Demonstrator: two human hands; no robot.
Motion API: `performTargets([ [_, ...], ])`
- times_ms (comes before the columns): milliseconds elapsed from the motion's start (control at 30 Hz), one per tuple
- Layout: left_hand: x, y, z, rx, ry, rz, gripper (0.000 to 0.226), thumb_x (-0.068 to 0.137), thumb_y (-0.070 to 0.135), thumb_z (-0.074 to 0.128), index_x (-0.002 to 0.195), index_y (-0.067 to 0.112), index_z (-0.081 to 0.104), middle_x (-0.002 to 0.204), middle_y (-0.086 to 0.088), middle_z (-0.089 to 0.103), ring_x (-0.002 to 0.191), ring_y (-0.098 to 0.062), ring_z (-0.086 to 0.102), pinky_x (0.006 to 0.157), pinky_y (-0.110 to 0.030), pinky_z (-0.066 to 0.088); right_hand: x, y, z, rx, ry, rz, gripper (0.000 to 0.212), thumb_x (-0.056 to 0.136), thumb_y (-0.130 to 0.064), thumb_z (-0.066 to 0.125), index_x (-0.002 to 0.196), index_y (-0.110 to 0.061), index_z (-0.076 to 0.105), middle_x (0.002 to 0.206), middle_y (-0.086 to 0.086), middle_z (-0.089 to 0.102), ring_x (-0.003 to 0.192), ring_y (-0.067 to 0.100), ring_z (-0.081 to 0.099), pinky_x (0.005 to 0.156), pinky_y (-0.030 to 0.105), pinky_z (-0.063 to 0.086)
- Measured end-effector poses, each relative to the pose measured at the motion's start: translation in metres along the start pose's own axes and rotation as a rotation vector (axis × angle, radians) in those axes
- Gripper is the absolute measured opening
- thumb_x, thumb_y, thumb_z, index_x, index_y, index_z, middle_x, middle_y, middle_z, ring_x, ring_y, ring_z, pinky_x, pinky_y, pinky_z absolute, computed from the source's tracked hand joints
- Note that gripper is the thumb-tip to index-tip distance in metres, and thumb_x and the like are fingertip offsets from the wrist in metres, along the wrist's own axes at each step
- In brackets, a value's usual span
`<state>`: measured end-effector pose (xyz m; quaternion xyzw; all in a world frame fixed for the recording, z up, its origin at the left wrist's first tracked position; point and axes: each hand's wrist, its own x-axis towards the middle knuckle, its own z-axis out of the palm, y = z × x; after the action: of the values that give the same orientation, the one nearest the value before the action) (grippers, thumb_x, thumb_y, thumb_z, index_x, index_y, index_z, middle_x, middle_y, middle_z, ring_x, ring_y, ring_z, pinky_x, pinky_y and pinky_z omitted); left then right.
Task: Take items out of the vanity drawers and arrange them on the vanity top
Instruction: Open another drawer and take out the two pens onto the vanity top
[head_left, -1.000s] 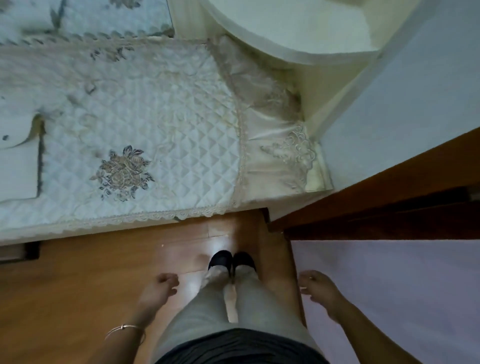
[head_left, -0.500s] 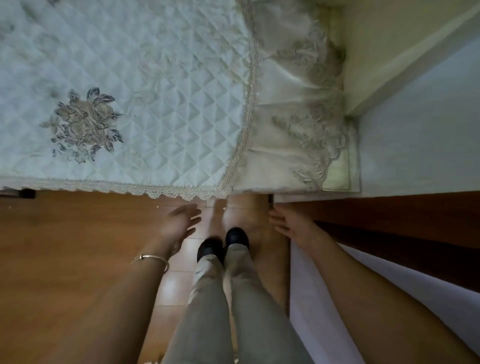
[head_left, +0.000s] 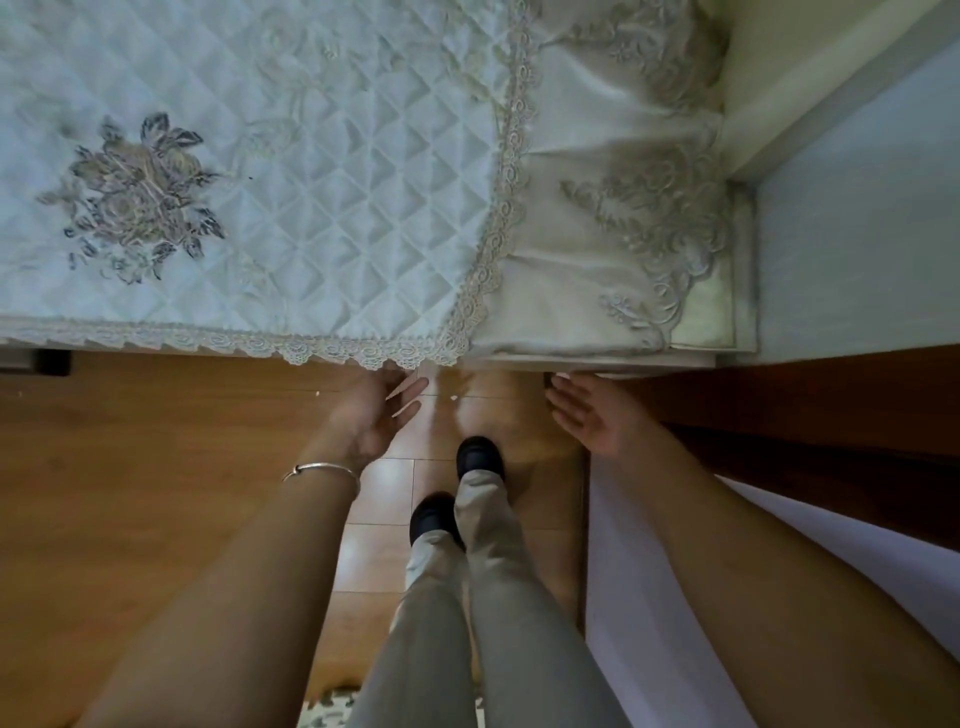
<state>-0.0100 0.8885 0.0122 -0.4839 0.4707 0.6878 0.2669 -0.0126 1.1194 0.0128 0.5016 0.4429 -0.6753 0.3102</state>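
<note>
No vanity, drawer or drawer item shows in this view. My left hand (head_left: 376, 415) is open, palm turned inward, fingers spread, just below the lace hem of a quilted white cover (head_left: 322, 218). My right hand (head_left: 592, 415) is open too, palm up, just under the cover's draped embroidered corner (head_left: 613, 249). Neither hand holds anything. A thin bracelet (head_left: 322, 470) circles my left wrist.
The quilted cover with a flower embroidery (head_left: 135, 202) lies on a bed filling the upper view. A wooden floor (head_left: 130, 467) runs below it. My legs and black shoes (head_left: 480, 457) stand between the hands. A dark wooden frame (head_left: 810, 410) and a pale lilac surface (head_left: 649, 597) are at right.
Both hands have lifted and stretched forward toward the cover's edge, fingers opening. The view has tilted and moved closer to the bed, and one foot has stepped ahead.
</note>
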Motion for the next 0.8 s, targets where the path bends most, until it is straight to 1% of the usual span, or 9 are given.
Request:
performTargets([
  [100, -0.013, -0.014, -0.011, 0.052, -0.004, 0.001, 0.016, 0.097, 0.010, 0.034, 0.101, 0.016, 0.048, 0.097, 0.005, 0.059, 0.089, -0.012, 0.060, 0.073, -0.025, 0.045, -0.011, 0.016, -0.009, -0.046, 0.007, 0.014, 0.019, 0.095, -0.016, 0.044, 0.080, -0.016, 0.055, 0.088, 0.000, 0.061, 0.112, 0.021, 0.053, 0.100, 0.035, 0.038],
  [233, -0.043, -0.043, -0.026, 0.325, -0.007, 0.017, 0.018, 0.094, 0.013, 0.042, 0.107, 0.012, 0.053, 0.104, -0.002, 0.065, 0.091, -0.016, 0.061, 0.078, -0.028, 0.044, -0.040, 0.046, -0.012, -0.047, -0.002, -0.015, 0.014, 0.095, -0.016, 0.043, 0.090, -0.016, 0.056, 0.098, 0.004, 0.059, 0.103, 0.022, 0.054, 0.100, 0.036, 0.039],
  [300, -0.067, -0.055, -0.029, 0.530, -0.015, 0.121, 0.016, 0.093, 0.012, 0.045, 0.103, 0.013, 0.056, 0.101, -0.003, 0.064, 0.092, -0.020, 0.060, 0.075, -0.026, 0.043, -0.064, 0.058, -0.008, -0.174, 0.037, -0.074, 0.020, 0.095, -0.011, 0.042, 0.110, -0.008, 0.054, 0.098, 0.007, 0.056, 0.102, 0.029, 0.055, 0.077, 0.027, 0.048],
  [367, -0.095, -0.060, -0.035, 0.665, -0.038, 0.357, 0.014, 0.092, 0.011, 0.049, 0.092, 0.020, 0.059, 0.093, 0.003, 0.064, 0.095, -0.022, 0.061, 0.077, -0.025, 0.046, -0.089, 0.068, -0.009, -0.397, 0.088, -0.209, 0.027, 0.093, -0.006, 0.044, 0.120, -0.003, 0.050, 0.104, 0.013, 0.056, 0.105, 0.032, 0.055, 0.059, 0.015, 0.045],
  [467, -0.141, -0.048, -0.044, 0.811, -0.012, 0.744, 0.021, 0.091, 0.013, 0.051, 0.086, 0.031, 0.059, 0.092, 0.018, 0.063, 0.091, -0.001, 0.060, 0.074, -0.013, 0.045, -0.119, 0.079, -0.023, -0.776, 0.094, -0.534, 0.021, 0.090, -0.013, 0.053, 0.111, -0.010, 0.059, 0.106, 0.002, 0.059, 0.100, 0.017, 0.056, 0.069, 0.010, 0.041],
  [533, -0.159, -0.032, -0.048, 0.923, 0.061, 0.972, 0.019, 0.088, 0.019, 0.047, 0.100, 0.024, 0.061, 0.100, 0.020, 0.060, 0.091, 0.008, 0.054, 0.071, -0.006, 0.040, -0.134, 0.076, -0.031, -0.884, 0.151, -0.761, 0.016, 0.088, -0.013, 0.057, 0.104, -0.014, 0.062, 0.102, -0.002, 0.060, 0.099, 0.015, 0.058, 0.079, 0.019, 0.046],
  [567, -0.160, -0.025, -0.049, 0.996, 0.086, 1.040, 0.027, 0.086, 0.020, 0.046, 0.109, 0.018, 0.060, 0.107, 0.014, 0.059, 0.097, 0.008, 0.050, 0.078, -0.010, 0.040, -0.140, 0.072, -0.032, -0.911, 0.196, -0.864, 0.017, 0.087, -0.013, 0.058, 0.104, -0.013, 0.063, 0.103, -0.001, 0.059, 0.102, 0.017, 0.057, 0.085, 0.025, 0.048],
  [667, -0.141, -0.012, -0.055, 1.326, 0.172, 1.008, 0.040, 0.090, 0.020, 0.050, 0.127, 0.006, 0.049, 0.131, -0.008, 0.051, 0.124, -0.022, 0.042, 0.103, -0.032, 0.034, -0.140, 0.054, -0.027, -1.090, 0.291, -1.029, 0.029, 0.088, -0.016, 0.056, 0.116, -0.010, 0.058, 0.121, 0.006, 0.055, 0.119, 0.022, 0.047, 0.099, 0.031, 0.038],
  [800, -0.128, -0.012, -0.059, 1.496, 0.192, 0.949, 0.040, 0.092, 0.024, 0.048, 0.126, 0.004, 0.049, 0.130, -0.013, 0.052, 0.124, -0.029, 0.042, 0.102, -0.037, 0.036, -0.123, 0.041, -0.025, -1.334, 0.316, -1.025, 0.037, 0.089, -0.026, 0.054, 0.122, -0.008, 0.055, 0.126, 0.012, 0.055, 0.119, 0.029, 0.048, 0.100, 0.038, 0.039],
])
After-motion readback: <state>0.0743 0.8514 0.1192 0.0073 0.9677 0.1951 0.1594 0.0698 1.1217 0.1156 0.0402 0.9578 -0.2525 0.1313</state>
